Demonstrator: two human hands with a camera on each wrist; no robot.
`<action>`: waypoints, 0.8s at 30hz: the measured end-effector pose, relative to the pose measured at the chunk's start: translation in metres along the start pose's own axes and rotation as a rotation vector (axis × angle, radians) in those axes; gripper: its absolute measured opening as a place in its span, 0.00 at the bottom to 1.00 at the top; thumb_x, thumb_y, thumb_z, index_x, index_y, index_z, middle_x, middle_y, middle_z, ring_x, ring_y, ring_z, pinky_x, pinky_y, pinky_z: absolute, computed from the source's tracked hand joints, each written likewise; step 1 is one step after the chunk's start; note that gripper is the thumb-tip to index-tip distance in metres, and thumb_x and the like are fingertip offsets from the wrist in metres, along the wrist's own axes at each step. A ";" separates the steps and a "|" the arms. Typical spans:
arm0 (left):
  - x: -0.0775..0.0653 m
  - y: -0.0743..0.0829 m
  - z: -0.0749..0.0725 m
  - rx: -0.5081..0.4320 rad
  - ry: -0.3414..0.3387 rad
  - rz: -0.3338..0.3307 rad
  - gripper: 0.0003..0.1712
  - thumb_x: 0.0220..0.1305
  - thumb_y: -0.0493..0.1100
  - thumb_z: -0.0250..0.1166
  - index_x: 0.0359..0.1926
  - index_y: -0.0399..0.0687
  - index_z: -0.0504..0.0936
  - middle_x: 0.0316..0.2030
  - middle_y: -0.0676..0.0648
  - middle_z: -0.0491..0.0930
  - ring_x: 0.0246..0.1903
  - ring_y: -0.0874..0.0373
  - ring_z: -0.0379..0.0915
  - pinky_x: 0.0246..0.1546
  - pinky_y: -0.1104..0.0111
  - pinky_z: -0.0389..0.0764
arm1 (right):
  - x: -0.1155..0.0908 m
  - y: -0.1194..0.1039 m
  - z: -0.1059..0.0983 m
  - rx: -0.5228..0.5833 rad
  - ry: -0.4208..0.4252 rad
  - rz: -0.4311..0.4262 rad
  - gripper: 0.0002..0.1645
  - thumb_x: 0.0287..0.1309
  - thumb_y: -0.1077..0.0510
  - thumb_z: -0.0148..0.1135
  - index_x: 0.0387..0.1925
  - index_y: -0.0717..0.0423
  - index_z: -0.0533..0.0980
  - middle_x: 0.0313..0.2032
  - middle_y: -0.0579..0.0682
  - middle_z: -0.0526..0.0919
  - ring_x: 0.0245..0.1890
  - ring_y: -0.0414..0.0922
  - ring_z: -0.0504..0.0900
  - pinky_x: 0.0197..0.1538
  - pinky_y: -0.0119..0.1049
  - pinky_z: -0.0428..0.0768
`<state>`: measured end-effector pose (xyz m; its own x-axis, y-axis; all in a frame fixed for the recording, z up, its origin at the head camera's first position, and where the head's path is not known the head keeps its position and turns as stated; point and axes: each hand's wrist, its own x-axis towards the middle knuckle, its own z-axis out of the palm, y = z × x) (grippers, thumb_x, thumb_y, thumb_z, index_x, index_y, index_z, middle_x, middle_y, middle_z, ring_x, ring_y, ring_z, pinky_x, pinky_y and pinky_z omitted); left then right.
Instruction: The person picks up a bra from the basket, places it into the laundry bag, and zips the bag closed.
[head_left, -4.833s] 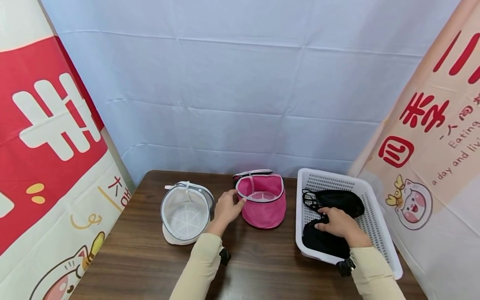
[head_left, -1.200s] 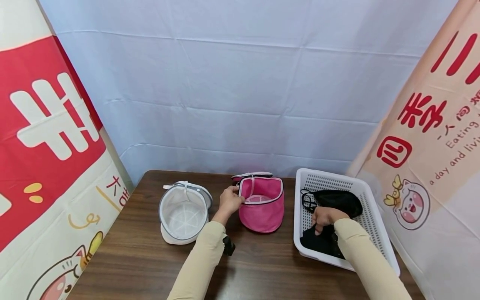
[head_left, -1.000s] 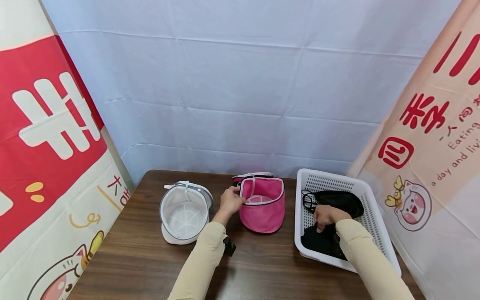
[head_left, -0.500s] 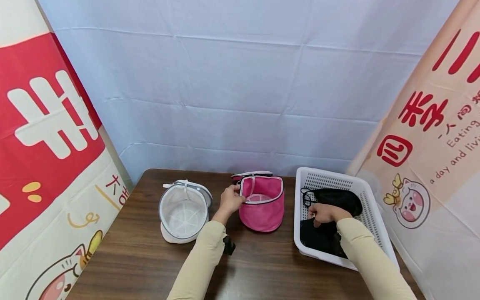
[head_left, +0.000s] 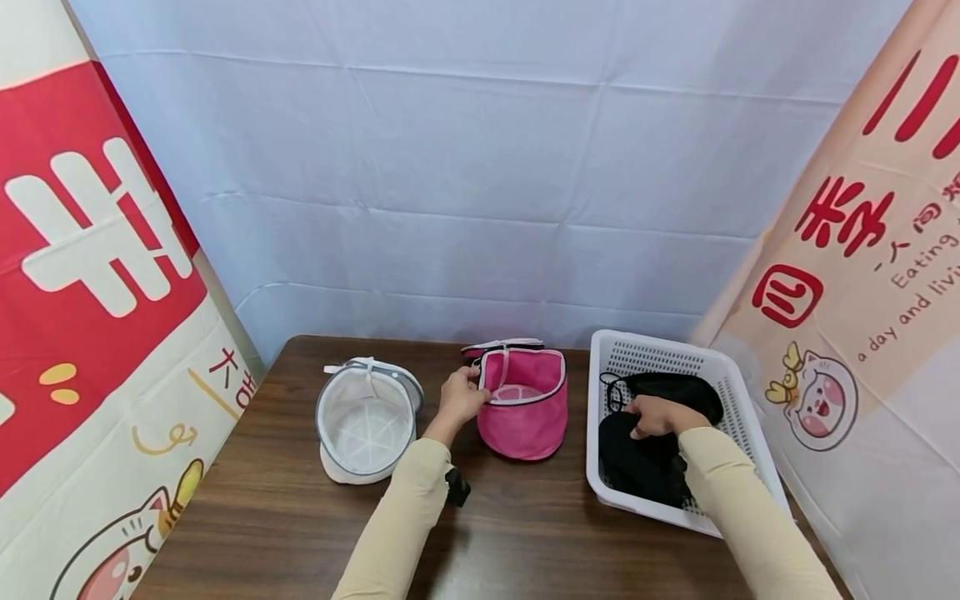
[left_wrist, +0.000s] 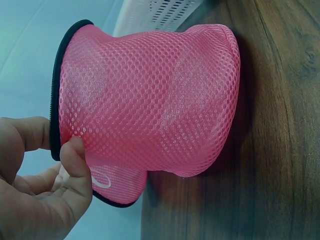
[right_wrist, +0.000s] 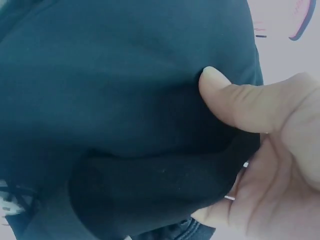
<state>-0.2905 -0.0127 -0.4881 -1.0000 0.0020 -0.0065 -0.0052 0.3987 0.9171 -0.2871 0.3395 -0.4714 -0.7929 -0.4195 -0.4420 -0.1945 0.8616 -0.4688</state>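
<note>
My left hand (head_left: 461,397) pinches the left rim of a pink mesh laundry bag (head_left: 525,431), thumb outside. The bag stands upright on the table, its lid folded back and its mouth facing up. In the left wrist view the thumb and fingers grip beside its black zipper edge (left_wrist: 56,95). Inside a white basket, my right hand (head_left: 660,415) grips a smooth black cloth garment (head_left: 637,458). The right wrist view shows the thumb on top of the dark fabric (right_wrist: 125,100), which folds over below it. Another black item (head_left: 682,392) with thin straps lies behind the hand.
A white mesh laundry bag (head_left: 367,429) with its mouth uncovered stands left of the pink one. The white perforated basket (head_left: 600,492) takes up the table's right side. A pale cloth backdrop (head_left: 465,167) hangs behind the brown wooden table (head_left: 525,533), with printed cloths on both sides.
My left hand, earlier at the pink bag's rim, keeps its pinch there. My right hand has taken hold of the front black garment, whose cloth now lifts and bulges toward the hand.
</note>
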 end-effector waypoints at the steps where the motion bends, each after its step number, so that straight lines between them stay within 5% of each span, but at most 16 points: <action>1: 0.000 0.000 0.000 0.005 0.000 0.001 0.28 0.51 0.32 0.66 0.55 0.32 0.72 0.17 0.48 0.73 0.14 0.61 0.71 0.20 0.70 0.75 | 0.000 0.001 0.000 0.005 0.001 -0.004 0.12 0.52 0.70 0.60 0.41 0.68 0.77 0.33 0.53 0.78 0.30 0.47 0.73 0.36 0.39 0.72; 4: 0.000 0.001 -0.001 0.017 0.000 0.005 0.28 0.51 0.32 0.67 0.55 0.32 0.72 0.17 0.48 0.73 0.14 0.61 0.71 0.20 0.70 0.75 | -0.001 0.000 -0.001 0.001 0.012 0.016 0.13 0.51 0.69 0.61 0.41 0.68 0.77 0.33 0.53 0.77 0.31 0.48 0.73 0.37 0.41 0.72; 10: -0.001 0.001 -0.001 0.044 0.006 0.005 0.27 0.50 0.33 0.67 0.54 0.34 0.73 0.17 0.49 0.72 0.15 0.62 0.69 0.20 0.71 0.72 | -0.009 -0.011 -0.007 -0.142 0.119 0.205 0.29 0.48 0.62 0.68 0.53 0.68 0.73 0.52 0.67 0.73 0.51 0.67 0.68 0.50 0.67 0.58; 18: -0.001 0.003 -0.003 0.068 0.003 0.021 0.27 0.50 0.33 0.67 0.54 0.34 0.74 0.17 0.49 0.72 0.16 0.61 0.67 0.20 0.70 0.70 | -0.016 -0.030 -0.003 -0.303 0.132 0.320 0.16 0.55 0.65 0.58 0.46 0.65 0.75 0.45 0.72 0.68 0.38 0.63 0.69 0.34 0.50 0.69; 24: -0.002 0.004 -0.004 0.074 0.002 0.017 0.27 0.49 0.33 0.68 0.53 0.34 0.74 0.18 0.49 0.71 0.17 0.61 0.66 0.21 0.70 0.70 | -0.012 -0.036 -0.004 -0.420 0.140 0.326 0.12 0.54 0.64 0.61 0.42 0.61 0.77 0.43 0.65 0.71 0.38 0.59 0.62 0.38 0.53 0.64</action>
<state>-0.2890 -0.0149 -0.4833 -0.9999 0.0078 0.0096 0.0122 0.4655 0.8850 -0.2724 0.3150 -0.4463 -0.9144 -0.0944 -0.3937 -0.1169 0.9926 0.0335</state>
